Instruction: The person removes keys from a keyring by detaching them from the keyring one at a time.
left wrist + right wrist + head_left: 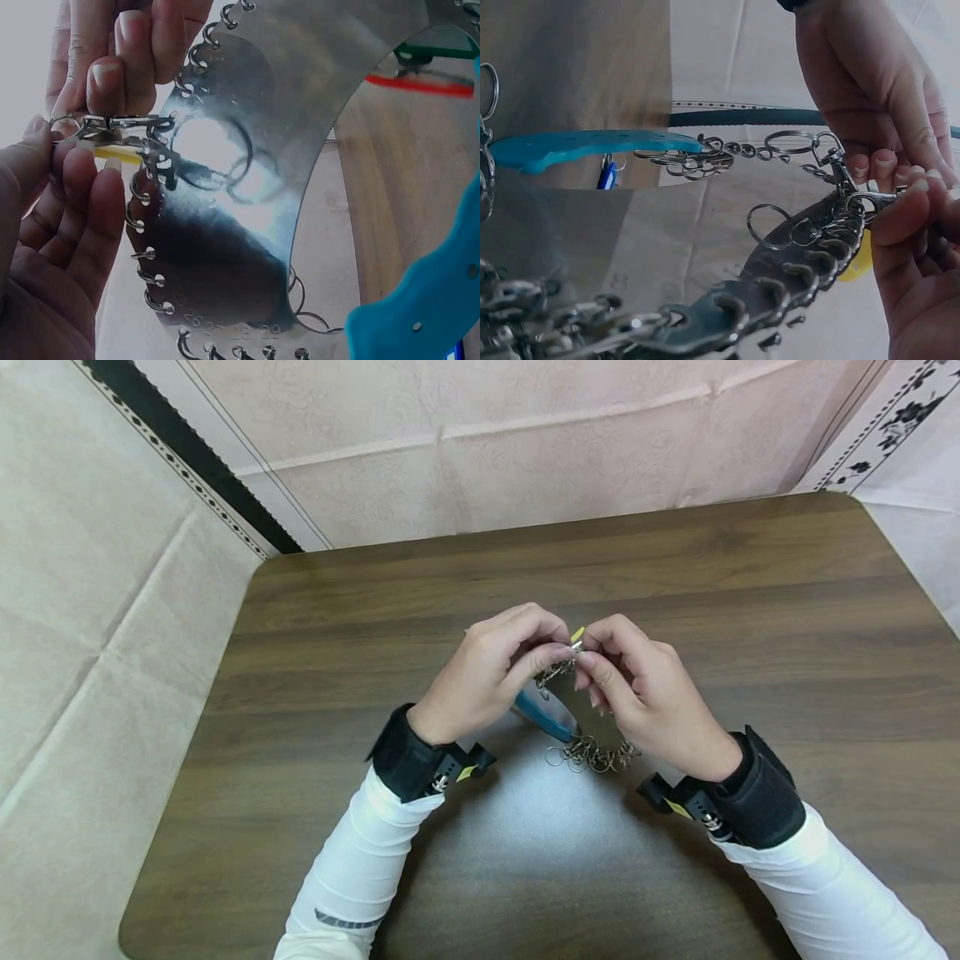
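At the middle of the head view, my left hand (495, 672) and right hand (648, 693) meet thumb to thumb. Their fingertips pinch a small metal snap hook (874, 196) at the rim of a curved, shiny metal key ring plate (225, 255). A yellow tag (857, 262) hangs beside the fingers. Many small rings and clasps (772, 296) line the plate's edge, next to stamped numbers. The plate has a blue wavy grip (420, 300), seen below the hands in the head view. Fingers partly hide which end of the hook each hand pinches.
A red tag (427, 84) and a green tag (442, 52) hang across the plate, and a blue tag (607, 174) dangles under the grip. Loose rings (596, 753) droop over the brown wooden table (375, 643). Pale cloth (525, 468) lies beyond its far edge.
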Demonstrator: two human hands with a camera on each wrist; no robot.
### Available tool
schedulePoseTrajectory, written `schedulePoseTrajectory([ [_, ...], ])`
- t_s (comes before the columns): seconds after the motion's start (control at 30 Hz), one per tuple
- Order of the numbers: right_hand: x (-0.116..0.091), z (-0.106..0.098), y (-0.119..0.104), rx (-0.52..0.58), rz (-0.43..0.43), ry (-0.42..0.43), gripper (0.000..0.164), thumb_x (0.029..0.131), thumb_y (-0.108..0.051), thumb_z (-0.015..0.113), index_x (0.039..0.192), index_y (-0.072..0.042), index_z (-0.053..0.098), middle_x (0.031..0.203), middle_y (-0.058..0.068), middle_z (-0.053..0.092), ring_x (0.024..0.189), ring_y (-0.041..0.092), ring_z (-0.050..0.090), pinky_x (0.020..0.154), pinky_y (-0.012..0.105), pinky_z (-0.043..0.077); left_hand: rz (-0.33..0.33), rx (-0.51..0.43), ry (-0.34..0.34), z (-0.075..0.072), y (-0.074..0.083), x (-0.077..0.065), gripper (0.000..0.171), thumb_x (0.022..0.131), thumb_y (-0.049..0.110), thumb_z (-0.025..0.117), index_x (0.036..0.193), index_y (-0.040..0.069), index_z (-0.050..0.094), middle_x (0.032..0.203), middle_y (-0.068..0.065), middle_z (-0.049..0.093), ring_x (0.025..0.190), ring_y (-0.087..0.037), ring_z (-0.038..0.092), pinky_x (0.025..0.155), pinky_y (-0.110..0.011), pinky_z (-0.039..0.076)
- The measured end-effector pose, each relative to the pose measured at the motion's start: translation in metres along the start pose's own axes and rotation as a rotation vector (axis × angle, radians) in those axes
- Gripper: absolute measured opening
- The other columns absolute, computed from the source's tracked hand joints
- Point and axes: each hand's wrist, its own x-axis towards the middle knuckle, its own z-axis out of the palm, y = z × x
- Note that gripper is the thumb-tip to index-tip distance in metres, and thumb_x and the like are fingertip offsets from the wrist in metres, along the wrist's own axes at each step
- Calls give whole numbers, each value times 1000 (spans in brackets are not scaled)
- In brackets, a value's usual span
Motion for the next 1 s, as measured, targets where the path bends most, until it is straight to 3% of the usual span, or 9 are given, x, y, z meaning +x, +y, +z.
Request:
schedulePoseTrajectory([
  [0.53,0,3,-1,136,118,35,3,101,9,49,100,7,50,76,8,59,56,11,53,51,22,47,-40,-57,-60,-3,-8,-1,7,100,6,61,102,2,67,91,-4,63,83,-9,60,76,-23,53],
  [1.0,0,3,-2,193,144,29,5,102,10,47,101,6,50,77,9,58,58,12,54,51,25,48,25,12,-71,-3,-9,-1,6,98,7,64,101,2,68,96,-5,69,86,-9,60,76,-21,51],
])
